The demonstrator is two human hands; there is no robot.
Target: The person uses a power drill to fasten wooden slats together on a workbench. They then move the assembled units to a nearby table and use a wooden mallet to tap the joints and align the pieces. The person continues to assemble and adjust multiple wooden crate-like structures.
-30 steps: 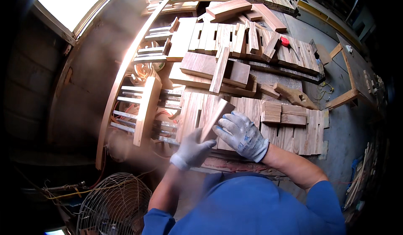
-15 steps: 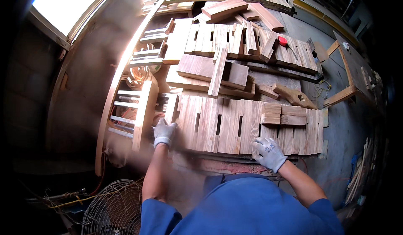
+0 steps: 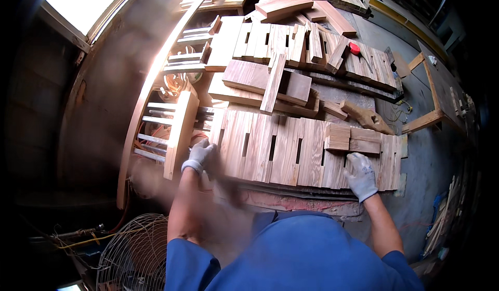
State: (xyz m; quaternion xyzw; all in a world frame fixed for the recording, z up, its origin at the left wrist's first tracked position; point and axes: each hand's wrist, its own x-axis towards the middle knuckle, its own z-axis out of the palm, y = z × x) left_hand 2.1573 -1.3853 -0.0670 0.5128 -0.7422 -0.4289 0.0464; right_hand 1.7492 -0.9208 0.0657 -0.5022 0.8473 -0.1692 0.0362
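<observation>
- Two gloved hands, well apart: left hand (image 3: 201, 156) left of center, right hand (image 3: 361, 176) right of center.
- Row of wood strips (image 3: 283, 153) mid-frame; strips' long axes run near top-to-bottom, row runs left-to-right.
- End strip (image 3: 217, 127) at row's left end, up and right of left hand, which is the nearer one by far.
- Left hand: fingers curled, partly hidden; can't tell if pinching the strip. Wooden beam (image 3: 182, 135) just left of it.
- Right hand: fingers loosely spread at strips' lower ends, just below stacked blocks (image 3: 353, 137); no pinch visible.
- Vs 0.5 s ago: end strip looks more in line with row; right hand moved rightward.
- Vs 1.0 s ago: hands parted; no tilted strip held between them.
</observation>
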